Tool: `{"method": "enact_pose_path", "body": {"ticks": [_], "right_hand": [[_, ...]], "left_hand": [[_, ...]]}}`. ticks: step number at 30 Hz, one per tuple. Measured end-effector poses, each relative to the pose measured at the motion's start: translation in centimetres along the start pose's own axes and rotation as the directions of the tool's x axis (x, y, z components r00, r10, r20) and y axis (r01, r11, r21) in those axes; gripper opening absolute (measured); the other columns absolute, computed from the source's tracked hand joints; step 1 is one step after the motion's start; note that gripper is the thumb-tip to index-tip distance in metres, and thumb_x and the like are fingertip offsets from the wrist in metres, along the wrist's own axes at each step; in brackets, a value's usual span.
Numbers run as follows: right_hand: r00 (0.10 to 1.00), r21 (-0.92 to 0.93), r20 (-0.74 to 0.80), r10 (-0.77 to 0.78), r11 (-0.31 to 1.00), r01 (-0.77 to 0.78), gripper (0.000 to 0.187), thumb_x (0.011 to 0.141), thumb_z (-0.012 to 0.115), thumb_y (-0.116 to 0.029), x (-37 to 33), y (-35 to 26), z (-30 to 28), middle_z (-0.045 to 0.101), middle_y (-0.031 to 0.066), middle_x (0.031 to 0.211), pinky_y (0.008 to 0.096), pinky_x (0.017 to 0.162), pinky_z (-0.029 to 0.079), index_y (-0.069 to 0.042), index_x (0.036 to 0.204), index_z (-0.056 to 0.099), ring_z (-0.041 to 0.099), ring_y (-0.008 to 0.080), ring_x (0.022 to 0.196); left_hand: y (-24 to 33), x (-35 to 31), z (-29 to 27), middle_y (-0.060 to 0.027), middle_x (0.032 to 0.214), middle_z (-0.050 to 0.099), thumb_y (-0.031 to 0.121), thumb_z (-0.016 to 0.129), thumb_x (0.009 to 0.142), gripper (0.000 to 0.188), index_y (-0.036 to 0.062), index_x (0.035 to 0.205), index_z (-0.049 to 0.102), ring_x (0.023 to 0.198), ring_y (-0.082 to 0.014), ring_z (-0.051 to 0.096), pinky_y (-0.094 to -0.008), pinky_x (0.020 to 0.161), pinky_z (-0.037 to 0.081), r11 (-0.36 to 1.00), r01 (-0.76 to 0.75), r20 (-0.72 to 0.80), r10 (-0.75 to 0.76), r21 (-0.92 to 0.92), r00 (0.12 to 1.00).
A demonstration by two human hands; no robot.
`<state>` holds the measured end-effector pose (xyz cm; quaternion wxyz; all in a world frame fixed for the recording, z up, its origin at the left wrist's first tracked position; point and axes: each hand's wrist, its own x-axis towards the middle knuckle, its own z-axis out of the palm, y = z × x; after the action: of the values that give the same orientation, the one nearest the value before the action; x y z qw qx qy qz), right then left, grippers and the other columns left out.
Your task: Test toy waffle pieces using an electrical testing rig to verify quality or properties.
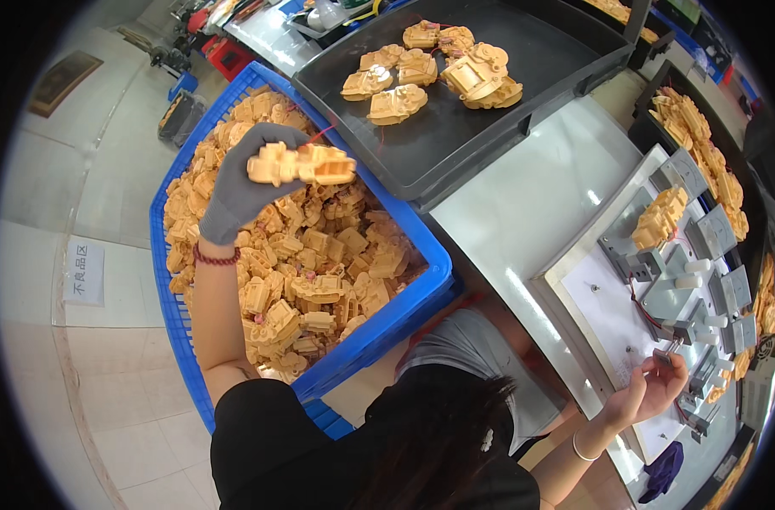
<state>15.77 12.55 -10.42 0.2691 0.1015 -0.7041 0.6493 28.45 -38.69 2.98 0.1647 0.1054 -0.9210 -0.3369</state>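
Note:
My left hand, in a grey glove, is closed around a yellow plastic housing with a thin red wire. It holds this part above a blue crate heaped with similar housings. My right hand, bare, is at the near end of a metal test fixture on a white board. Its fingers are pinched on something small and dark that I cannot make out, beside a metal rod. Further up the fixture sits another yellow housing, with dark red wires below it.
A black tray with several yellow housings stands beyond the crate. Another black bin of housings lies along the bench's right side. A purple cloth is near the board's close end. Tiled floor runs left of the crate.

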Motion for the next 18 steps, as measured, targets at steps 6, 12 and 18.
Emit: {"method": "enact_pose_path", "body": {"ticks": [6, 12, 18], "right_hand": [[0.992, 0.049, 0.107, 0.069, 0.996, -0.075, 0.043, 0.066, 0.058, 0.002, 0.4, -0.5, 0.1, 0.048, 0.0065, 0.100, 0.0243, 0.069, 0.040, 0.000, 0.108, 0.051, 0.045, 0.0128, 0.075], [0.974, 0.022, 0.197, 0.115, 0.992, -0.122, 0.035, 0.068, 0.058, 0.003, 0.8, -1.8, 1.4, 0.052, 0.0050, 0.086, 0.0256, 0.066, 0.043, -0.002, 0.103, 0.054, 0.050, 0.0128, 0.072], [0.980, 0.001, 0.197, 0.041, 0.999, -0.042, 0.030, 0.069, 0.062, 0.001, 1.4, -2.0, 1.0, 0.059, 0.0035, 0.083, 0.0250, 0.061, 0.042, -0.003, 0.099, 0.057, 0.051, 0.0119, 0.067]], "left_hand": [[7.0, 2.0, 3.9, -0.0130, 0.114, 0.063, 0.009, 0.084, 0.072, 0.041, 0.0055, 0.103, 0.056, 0.109, -0.0212, 0.060, -0.0346, 0.097, 0.048, 0.867, -0.310, 0.105, 0.376, -0.391, 0.920], [14.5, 8.6, 10.0, -0.0141, 0.115, 0.063, 0.015, 0.086, 0.068, 0.044, 0.0052, 0.101, 0.059, 0.108, -0.0227, 0.060, -0.0368, 0.096, 0.047, 0.718, -0.563, 0.196, 0.672, -0.409, 0.714], [25.4, 14.8, 22.2, -0.0144, 0.123, 0.061, 0.008, 0.075, 0.073, 0.032, 0.0118, 0.102, 0.063, 0.103, -0.0312, 0.063, -0.0380, 0.089, 0.050, 0.133, -0.991, 0.215, 0.968, -0.008, 0.128]]}}
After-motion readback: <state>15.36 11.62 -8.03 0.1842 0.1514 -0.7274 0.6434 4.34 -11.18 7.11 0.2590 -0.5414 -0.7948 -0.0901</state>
